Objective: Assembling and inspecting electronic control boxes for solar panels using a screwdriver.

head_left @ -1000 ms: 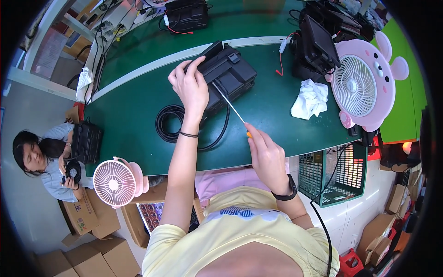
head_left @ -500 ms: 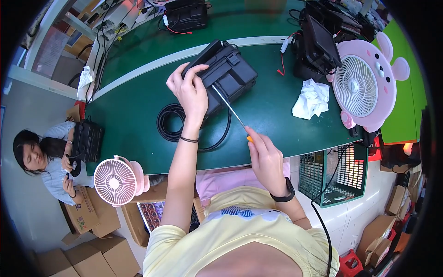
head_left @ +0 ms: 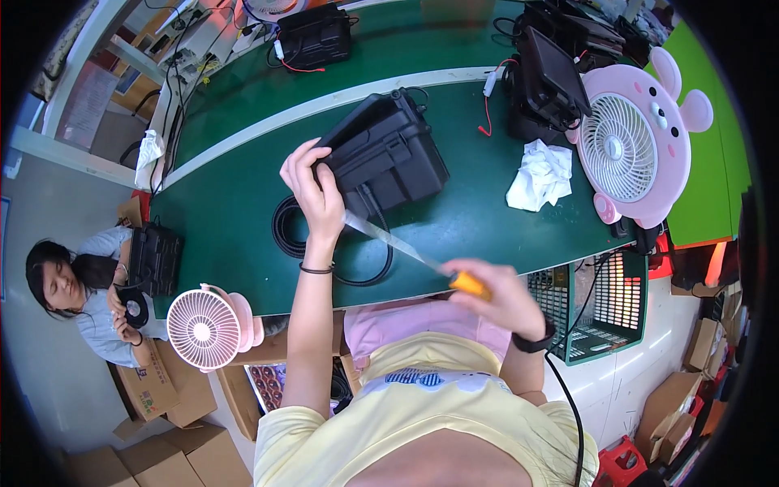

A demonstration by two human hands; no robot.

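Observation:
A black plastic case (head_left: 398, 166) with latches rests tilted on the green table, its lid slightly raised. My left hand (head_left: 315, 191) grips its left edge, fingers curled over the side. From the case's front runs a black ribbed hose (head_left: 286, 229), coiled beside my left wrist. In my right hand (head_left: 507, 299), closed round the orange handle, is a screwdriver (head_left: 468, 284). Its long shaft is blurred by motion and points up-left, apart from the hose's joint with the case.
A pink animal-shaped fan (head_left: 637, 142), crumpled white paper (head_left: 541, 174) and another black case (head_left: 548, 81) stand on the right. A second case (head_left: 312, 39) lies at the back. A small pink fan (head_left: 207, 326) sits front left, near a co-worker (head_left: 105, 272). A green crate (head_left: 604, 312) stands below the table.
The screwdriver's tip has come away from the case as my right hand drew back down and right. The case has tipped, showing more of its front; my left hand is slightly lower.

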